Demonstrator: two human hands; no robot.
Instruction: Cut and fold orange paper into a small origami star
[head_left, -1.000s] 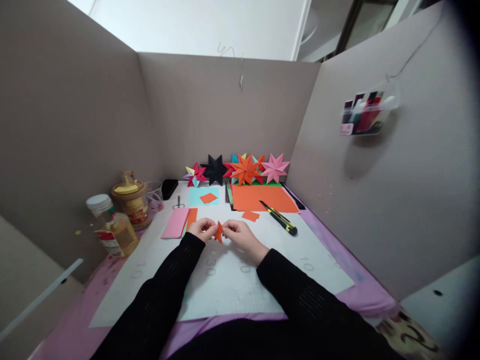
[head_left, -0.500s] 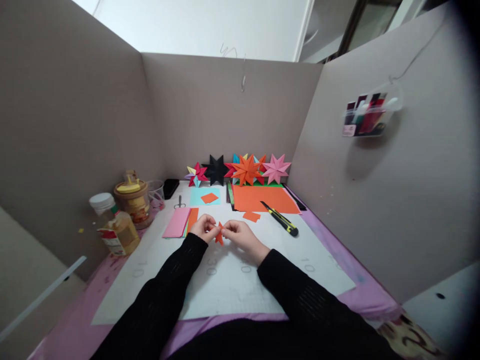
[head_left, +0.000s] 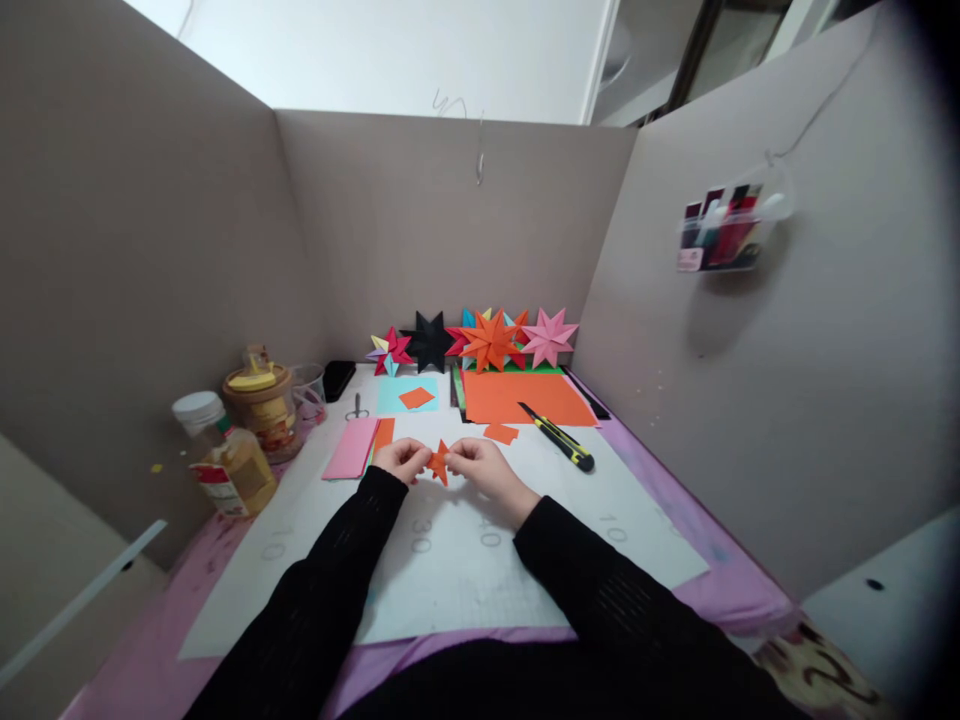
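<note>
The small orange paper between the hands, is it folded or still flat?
Folded: the small orange paper shows pointed flaps and stands up between the left hand and right hand.

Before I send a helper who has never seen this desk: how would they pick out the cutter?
Start at the big orange paper sheet lying before the row of folded paper stars. On its near right corner lies the black and yellow utility knife, slanted. It is the only long dark tool there; the small scissors lie far left.
</note>
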